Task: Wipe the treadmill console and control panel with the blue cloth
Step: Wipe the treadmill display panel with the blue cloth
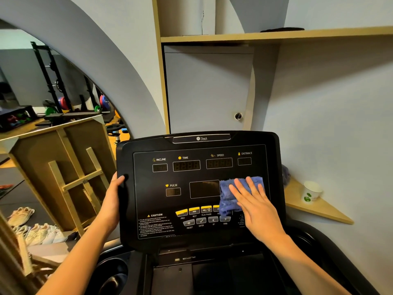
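The black treadmill console (197, 188) faces me, with dark displays labelled incline, time, speed, distance and pulse, and a row of yellow and grey buttons (197, 215) lower down. My right hand (255, 207) lies flat, fingers spread, pressing the blue cloth (228, 196) against the right half of the panel, beside the middle screen. The cloth covers the right end of the button row. My left hand (113, 199) grips the console's left edge, thumb on the front face.
A wooden corner shelf (319, 207) at the right holds a white paper cup (311, 191). A cup holder (114, 271) sits low left of the console. A wooden frame (70, 179) and several shoes (32, 231) stand at the left. A cabinet (208, 90) is behind.
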The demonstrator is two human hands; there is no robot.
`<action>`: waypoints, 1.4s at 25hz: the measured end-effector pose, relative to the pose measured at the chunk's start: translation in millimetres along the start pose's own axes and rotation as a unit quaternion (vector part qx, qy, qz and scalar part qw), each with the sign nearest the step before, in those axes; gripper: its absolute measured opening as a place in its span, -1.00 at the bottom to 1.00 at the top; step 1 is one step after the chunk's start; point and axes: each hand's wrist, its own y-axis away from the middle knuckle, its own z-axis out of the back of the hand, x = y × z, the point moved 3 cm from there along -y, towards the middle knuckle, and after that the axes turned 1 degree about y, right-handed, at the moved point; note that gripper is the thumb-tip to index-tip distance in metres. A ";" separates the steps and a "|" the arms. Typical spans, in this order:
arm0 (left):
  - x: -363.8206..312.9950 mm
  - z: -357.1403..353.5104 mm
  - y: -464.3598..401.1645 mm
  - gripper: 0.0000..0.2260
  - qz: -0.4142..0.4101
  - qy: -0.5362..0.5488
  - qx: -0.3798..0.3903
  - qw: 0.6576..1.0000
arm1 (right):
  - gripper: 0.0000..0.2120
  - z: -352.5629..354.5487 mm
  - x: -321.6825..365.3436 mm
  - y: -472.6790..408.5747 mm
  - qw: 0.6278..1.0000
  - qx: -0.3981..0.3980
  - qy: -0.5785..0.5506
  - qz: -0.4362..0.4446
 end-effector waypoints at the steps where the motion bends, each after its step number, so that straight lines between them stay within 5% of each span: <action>1: 1.4 1.1 -1.5 -0.65 -0.001 0.002 0.001 1.000 | -0.42 2.7 -0.8 -6.9 1.000 -0.005 -0.004 -0.004; 12: 1.1 -1.7 -0.4 -0.62 0.006 0.006 -0.015 1.000 | -0.25 18.8 19.4 -72.5 0.985 -0.090 -0.080 -0.123; 21: 2.0 -0.4 -0.7 -0.65 -0.009 -0.009 -0.008 1.000 | -0.45 20.8 60.3 -110.0 0.972 -0.106 -0.079 -0.195; 35: -3.6 -2.8 5.6 -0.65 -0.042 -0.062 -0.010 0.997 | -0.37 9.8 199.5 -147.1 0.995 -0.049 -0.078 -0.033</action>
